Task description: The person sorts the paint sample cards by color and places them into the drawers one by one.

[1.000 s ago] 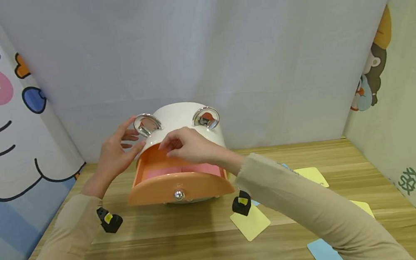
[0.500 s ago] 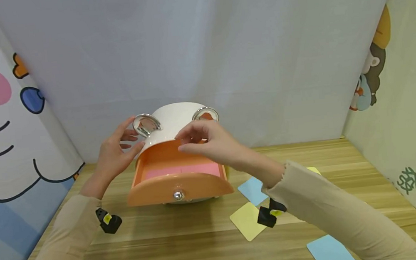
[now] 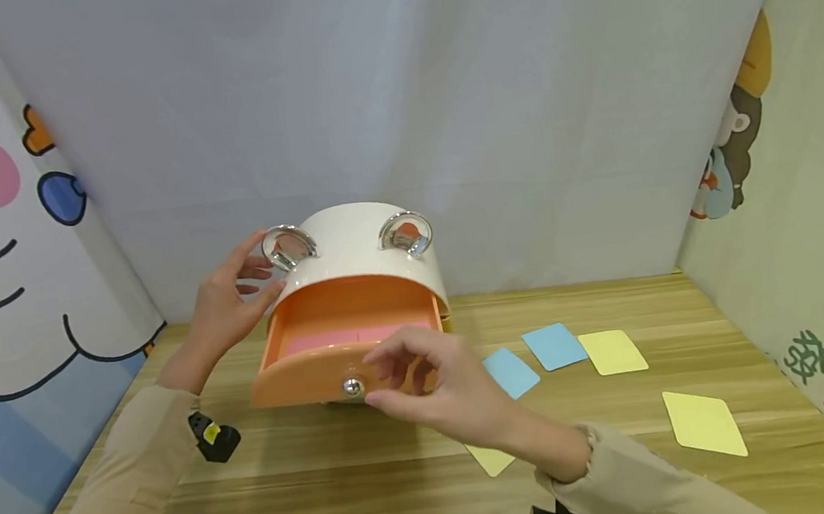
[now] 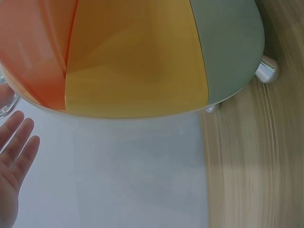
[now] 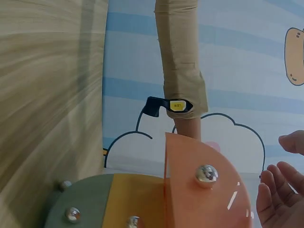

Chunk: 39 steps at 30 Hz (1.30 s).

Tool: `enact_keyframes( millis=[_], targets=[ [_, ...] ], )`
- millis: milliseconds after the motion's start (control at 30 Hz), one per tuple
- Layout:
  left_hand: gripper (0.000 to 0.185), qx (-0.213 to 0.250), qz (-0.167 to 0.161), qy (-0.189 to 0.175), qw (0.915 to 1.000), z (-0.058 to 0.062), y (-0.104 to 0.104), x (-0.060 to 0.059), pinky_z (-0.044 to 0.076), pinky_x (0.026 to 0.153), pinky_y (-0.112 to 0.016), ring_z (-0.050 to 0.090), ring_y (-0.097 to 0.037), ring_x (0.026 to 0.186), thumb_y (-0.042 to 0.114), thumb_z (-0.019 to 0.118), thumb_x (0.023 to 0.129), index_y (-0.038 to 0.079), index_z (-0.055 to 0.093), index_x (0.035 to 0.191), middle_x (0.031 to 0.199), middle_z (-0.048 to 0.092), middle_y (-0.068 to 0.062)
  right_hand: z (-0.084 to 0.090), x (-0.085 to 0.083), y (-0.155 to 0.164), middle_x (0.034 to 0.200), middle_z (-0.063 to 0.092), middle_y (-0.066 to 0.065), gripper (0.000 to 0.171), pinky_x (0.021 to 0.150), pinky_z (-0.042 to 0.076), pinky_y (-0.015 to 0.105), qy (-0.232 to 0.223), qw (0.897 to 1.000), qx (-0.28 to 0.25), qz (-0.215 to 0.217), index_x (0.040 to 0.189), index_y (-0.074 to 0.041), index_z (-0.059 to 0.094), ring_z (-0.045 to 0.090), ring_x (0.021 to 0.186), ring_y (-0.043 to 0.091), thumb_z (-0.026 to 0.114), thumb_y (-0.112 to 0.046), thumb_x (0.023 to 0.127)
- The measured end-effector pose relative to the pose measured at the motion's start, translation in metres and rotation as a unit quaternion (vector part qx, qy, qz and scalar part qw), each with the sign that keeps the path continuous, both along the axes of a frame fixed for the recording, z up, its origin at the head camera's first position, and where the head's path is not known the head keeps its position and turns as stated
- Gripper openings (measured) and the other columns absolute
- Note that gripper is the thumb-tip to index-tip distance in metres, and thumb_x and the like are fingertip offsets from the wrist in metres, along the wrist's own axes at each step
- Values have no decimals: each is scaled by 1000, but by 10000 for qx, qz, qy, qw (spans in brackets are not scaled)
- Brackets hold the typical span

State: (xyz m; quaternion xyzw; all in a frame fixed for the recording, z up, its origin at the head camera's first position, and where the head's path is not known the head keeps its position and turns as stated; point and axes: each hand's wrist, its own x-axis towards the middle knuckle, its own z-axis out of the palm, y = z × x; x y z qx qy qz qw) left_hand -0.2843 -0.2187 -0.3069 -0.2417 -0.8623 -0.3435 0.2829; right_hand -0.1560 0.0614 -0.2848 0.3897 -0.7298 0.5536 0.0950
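Observation:
A white box (image 3: 358, 237) with two silver rings on top stands at the back of the wooden table. Its orange top drawer (image 3: 319, 373) is pulled out, and pink sheets (image 3: 353, 337) lie inside. My left hand (image 3: 226, 304) rests with straight fingers against the box's upper left side, next to the left ring (image 3: 288, 246). My right hand (image 3: 432, 383) hovers just in front of the drawer front, beside its silver knob (image 3: 353, 388), fingers relaxed and holding nothing. In the right wrist view the knob (image 5: 206, 175) is close to my fingertips (image 5: 278, 190). The left wrist view shows the box's orange, yellow and green drawers (image 4: 137, 57).
Coloured cards lie on the table to the right of the box: two blue ones (image 3: 511, 371) (image 3: 555, 346), two yellow ones (image 3: 612, 351) (image 3: 704, 423), and another yellow one (image 3: 489, 458) partly under my right wrist. Cartoon-printed walls close in on the left, back and right.
My right hand has come out of the open drawer and moved down and forward to the drawer front near the knob. The left hand and the box have stayed put.

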Motion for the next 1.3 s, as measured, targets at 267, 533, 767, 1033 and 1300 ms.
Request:
enact_keyframes(
  millis=[267,533,767,1033,1300],
  targets=[
    [66,34,-4,9,10000,1,1,2,51,72,-50,61,-34,87,4,67,80,9,37,139,102,60,-21,-36,1,-16,73,63,2,18,44,47,18,367,9973,-275,-566,90,-4,64,56,63,8,72,-5,74],
    [66,-3,27,52,10000,2,1,3,52,71,-50,61,-34,87,3,67,80,8,37,138,102,60,-21,-54,-3,-31,68,63,3,18,53,49,14,571,9913,-333,-1138,88,-3,62,58,61,6,72,-2,72],
    [66,-3,11,70,10000,2,1,3,51,72,-50,61,-34,87,3,67,80,8,37,139,102,60,-22,-62,-9,-40,67,62,-1,17,55,46,8,1315,9787,-137,-1571,86,-5,62,56,58,2,72,-3,73],
    [66,49,12,25,10000,2,1,2,51,72,-51,61,-34,87,3,67,80,9,37,139,102,60,-21,-68,-14,-43,66,63,-3,14,53,44,5,1802,9676,-60,-1768,85,-8,61,56,58,0,70,-5,75],
    [66,83,-11,-65,9999,3,2,3,51,73,-51,61,-35,87,4,66,81,9,36,139,102,60,-21,-70,-23,-43,66,63,-4,17,52,43,3,2709,9445,76,-1858,85,-7,60,56,53,-1,70,-5,73]
  ],
)
